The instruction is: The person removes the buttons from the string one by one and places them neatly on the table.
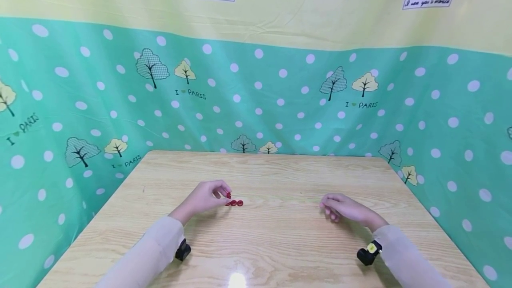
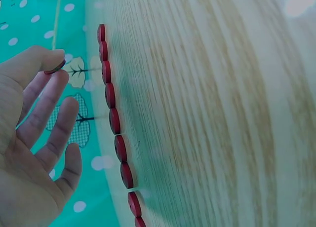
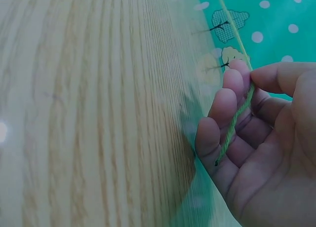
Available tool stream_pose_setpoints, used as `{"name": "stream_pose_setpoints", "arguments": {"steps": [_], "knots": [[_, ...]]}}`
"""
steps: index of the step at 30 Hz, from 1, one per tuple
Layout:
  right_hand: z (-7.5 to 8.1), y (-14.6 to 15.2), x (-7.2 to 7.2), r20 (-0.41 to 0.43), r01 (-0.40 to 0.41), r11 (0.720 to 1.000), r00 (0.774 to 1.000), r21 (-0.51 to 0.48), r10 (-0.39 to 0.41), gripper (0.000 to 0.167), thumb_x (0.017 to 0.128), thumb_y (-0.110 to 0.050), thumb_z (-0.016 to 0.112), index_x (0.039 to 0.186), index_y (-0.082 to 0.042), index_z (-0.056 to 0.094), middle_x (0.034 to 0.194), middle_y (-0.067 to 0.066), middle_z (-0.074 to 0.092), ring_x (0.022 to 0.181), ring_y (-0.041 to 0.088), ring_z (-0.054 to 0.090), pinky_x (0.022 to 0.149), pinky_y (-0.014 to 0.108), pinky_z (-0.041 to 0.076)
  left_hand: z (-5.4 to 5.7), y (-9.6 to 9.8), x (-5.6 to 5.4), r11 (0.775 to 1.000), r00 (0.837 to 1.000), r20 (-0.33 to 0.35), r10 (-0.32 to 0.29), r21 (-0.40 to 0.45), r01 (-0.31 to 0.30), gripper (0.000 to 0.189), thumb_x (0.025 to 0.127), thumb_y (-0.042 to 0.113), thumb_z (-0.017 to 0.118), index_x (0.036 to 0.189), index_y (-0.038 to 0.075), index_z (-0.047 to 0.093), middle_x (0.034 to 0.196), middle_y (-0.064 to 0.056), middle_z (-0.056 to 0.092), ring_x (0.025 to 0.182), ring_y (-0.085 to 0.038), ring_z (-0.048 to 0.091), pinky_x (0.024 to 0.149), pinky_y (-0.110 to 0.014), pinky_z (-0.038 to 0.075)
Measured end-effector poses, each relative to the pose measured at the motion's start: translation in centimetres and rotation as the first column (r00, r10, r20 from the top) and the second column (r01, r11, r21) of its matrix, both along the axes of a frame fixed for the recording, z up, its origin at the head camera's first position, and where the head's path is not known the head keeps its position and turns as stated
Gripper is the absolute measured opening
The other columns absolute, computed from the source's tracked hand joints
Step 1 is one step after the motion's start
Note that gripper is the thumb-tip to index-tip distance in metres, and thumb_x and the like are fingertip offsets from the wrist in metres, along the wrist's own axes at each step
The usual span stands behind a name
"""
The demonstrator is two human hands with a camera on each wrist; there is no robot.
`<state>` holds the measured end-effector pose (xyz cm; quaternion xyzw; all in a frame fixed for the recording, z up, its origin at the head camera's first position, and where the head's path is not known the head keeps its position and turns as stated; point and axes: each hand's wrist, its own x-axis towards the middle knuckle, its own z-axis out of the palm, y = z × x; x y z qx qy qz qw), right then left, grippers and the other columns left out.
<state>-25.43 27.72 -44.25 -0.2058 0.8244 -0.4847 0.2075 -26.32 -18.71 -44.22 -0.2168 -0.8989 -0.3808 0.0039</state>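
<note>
With thumb and index finger, my left hand (image 1: 210, 197) pinches a small red button (image 2: 55, 67), raised a little over the table. The other fingers of that hand are spread and loosely bent in the left wrist view. Close under it lie more red buttons (image 1: 240, 203); the left wrist view shows several in a line (image 2: 109, 95), most of them edge to edge. My right hand (image 1: 344, 208) pinches a thin green string (image 3: 239, 111) between thumb and index finger, its dark-tipped end hanging over the palm. The string stretches faintly across toward the left hand, reaching the pinched button.
Both hands are over a light wood-grain table (image 1: 272, 243). Behind it and at both sides hangs a green and yellow curtain (image 1: 276, 88) with dots and trees. A black wrist camera (image 1: 182, 250) sits at the left sleeve, another camera (image 1: 368, 254) at the right.
</note>
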Motion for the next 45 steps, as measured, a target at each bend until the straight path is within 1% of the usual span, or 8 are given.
{"name": "stream_pose_setpoints", "arguments": {"steps": [5,12,18,25,30,38,41,45], "knots": [[0.00,0.22,-0.01,-0.006,-0.003,1.000,1.000,0.010,0.003,0.035,0.110,-0.022,0.039,0.110,0.008,0.058,0.085,0.009,0.055,0.071,0.017,0.051,0.063,0.028,0.049,-0.08,-0.02,0.06,1.000,1.000,0.009,-0.001,0.003,0.001,0.022,0.085,0.012,0.080,0.104,0.010,0.071,0.090,0.007,0.068,0.083,-0.013,0.062,0.075,-0.031,0.054],[0.01,0.16,0.10,-0.004,-0.009,1.000,1.000,0.022,0.009,0.035,0.110,-0.023,0.039,0.109,0.007,0.058,0.086,0.009,0.055,0.072,0.018,0.051,0.063,0.029,0.048,0.02,0.06,0.27,1.000,1.000,0.004,0.006,-0.005,-0.006,0.019,0.083,0.013,0.080,0.100,0.014,0.071,0.090,0.007,0.069,0.086,-0.015,0.062,0.077,-0.034,0.053],[0.00,0.01,0.18,-0.008,-0.001,0.999,1.000,0.035,0.002,0.034,0.110,-0.022,0.039,0.109,0.006,0.059,0.086,0.009,0.056,0.072,0.018,0.052,0.063,0.029,0.048,-0.08,0.08,0.37,1.000,1.000,0.008,0.011,-0.007,-0.011,0.020,0.082,0.010,0.081,0.099,0.015,0.071,0.090,0.006,0.069,0.087,-0.015,0.063,0.077,-0.031,0.054],[0.08,0.03,0.29,-0.022,0.011,0.999,1.000,0.048,-0.010,0.033,0.110,-0.021,0.040,0.108,0.005,0.059,0.086,0.009,0.056,0.073,0.019,0.052,0.063,0.029,0.048,-0.13,0.01,0.27,0.999,0.999,0.014,0.047,-0.019,-0.047,0.020,0.081,0.010,0.082,0.097,0.016,0.072,0.087,0.008,0.068,0.084,-0.012,0.062,0.079,-0.031,0.053],[0.19,-0.03,0.43,-0.028,0.009,0.998,1.000,0.055,-0.008,0.033,0.110,-0.021,0.040,0.108,0.005,0.059,0.086,0.009,0.056,0.073,0.019,0.052,0.064,0.029,0.048,-0.19,-0.06,0.12,0.999,0.998,0.022,0.052,-0.014,-0.052,0.019,0.081,0.009,0.082,0.096,0.015,0.072,0.088,0.007,0.068,0.085,-0.012,0.062,0.080,-0.033,0.053],[0.20,0.10,0.49,-0.030,0.004,0.998,1.000,0.057,-0.003,0.033,0.110,-0.021,0.040,0.109,0.006,0.059,0.086,0.010,0.056,0.073,0.018,0.052,0.064,0.029,0.049,0.13,-0.12,0.39,0.996,0.995,0.041,0.092,-0.018,-0.092,0.019,0.082,0.010,0.081,0.096,0.017,0.072,0.089,0.007,0.068,0.088,-0.012,0.063,0.084,-0.035,0.053],[0.16,0.20,0.42,-0.020,0.006,0.999,1.000,0.047,-0.005,0.033,0.110,-0.022,0.040,0.108,0.006,0.059,0.087,0.010,0.056,0.073,0.018,0.052,0.064,0.030,0.049,0.04,-0.37,0.21,0.996,0.996,0.032,0.089,-0.016,-0.089,0.019,0.081,0.009,0.081,0.095,0.017,0.072,0.088,0.007,0.068,0.086,-0.011,0.062,0.083,-0.035,0.052],[0.12,0.21,0.40,-0.006,0.006,0.999,1.000,0.033,-0.005,0.033,0.110,-0.022,0.041,0.108,0.006,0.058,0.087,0.010,0.056,0.073,0.018,0.052,0.063,0.030,0.050,-0.23,-0.70,0.01,0.998,0.998,0.009,0.065,-0.020,-0.065,0.019,0.080,0.008,0.081,0.094,0.015,0.071,0.087,0.006,0.068,0.084,-0.011,0.062,0.081,-0.032,0.053]]}}
